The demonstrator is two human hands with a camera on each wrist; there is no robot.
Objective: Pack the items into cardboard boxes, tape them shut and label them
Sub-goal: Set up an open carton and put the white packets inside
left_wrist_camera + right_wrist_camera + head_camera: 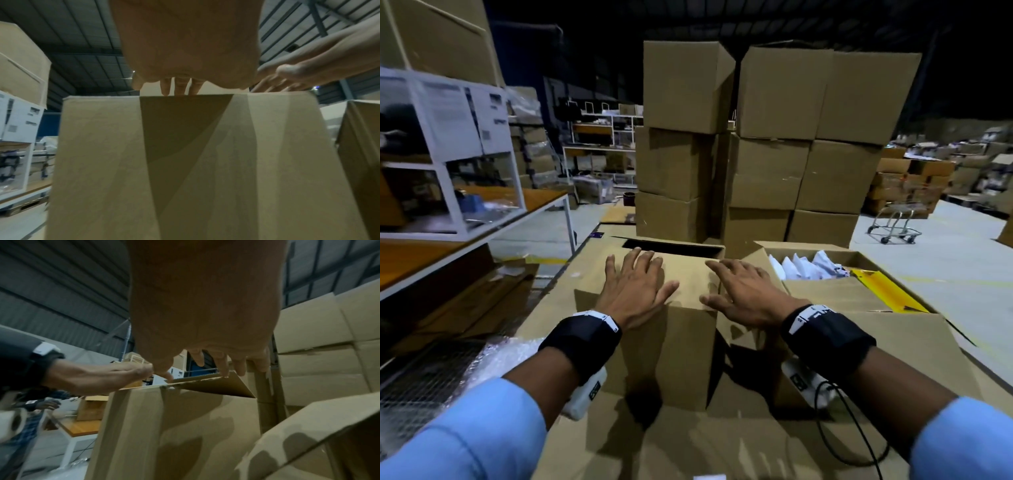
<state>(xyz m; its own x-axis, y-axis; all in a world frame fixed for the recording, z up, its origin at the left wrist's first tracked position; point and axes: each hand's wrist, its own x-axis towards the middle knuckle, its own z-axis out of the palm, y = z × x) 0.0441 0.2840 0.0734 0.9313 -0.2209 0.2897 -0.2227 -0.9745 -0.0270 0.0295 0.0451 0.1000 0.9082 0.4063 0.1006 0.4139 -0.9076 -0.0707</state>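
A brown cardboard box (681, 356) stands in front of me on flattened cardboard. My left hand (637, 287) lies flat, fingers spread, on its near top flap (688, 274). My right hand (739, 291) presses on the same flap's right side with straight fingers. A dark gap (674, 248) stays open at the box's far edge. In the left wrist view the box's front wall (185, 162) fills the frame under my left fingertips (180, 89). In the right wrist view the flap's right edge (216, 384) sticks up a little under my right fingers (224, 365).
A second open box (825, 294) to the right holds white packets (808, 265) and a yellow item (883, 291). Stacked cartons (767, 144) rise behind. A white shelf table (448, 192) stands left, bubble wrap (493, 359) lies lower left, and a trolley (897, 222) stands far right.
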